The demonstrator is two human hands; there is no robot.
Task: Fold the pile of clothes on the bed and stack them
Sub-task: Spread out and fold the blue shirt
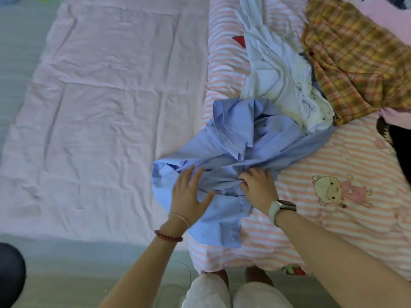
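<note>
A crumpled blue shirt [233,143] lies at the bed's near edge, half on the pink sheet and half on the striped quilt. My left hand [189,194] is over its left part with fingers spread and straight. My right hand [258,187] grips a bunch of the shirt's fabric, fingers curled into the cloth. Behind the shirt sits the pile: a pale white-blue garment [280,78] and a yellow-brown plaid garment [351,56], with pale pink cloth [387,16] at the far right.
A wrinkled pink sheet [100,107] covers the bed's left half. A pink-and-white striped quilt [322,230] with a cartoon girl covers the right half. A dark item [398,147] lies at the right edge. My legs stand at the bed's near edge.
</note>
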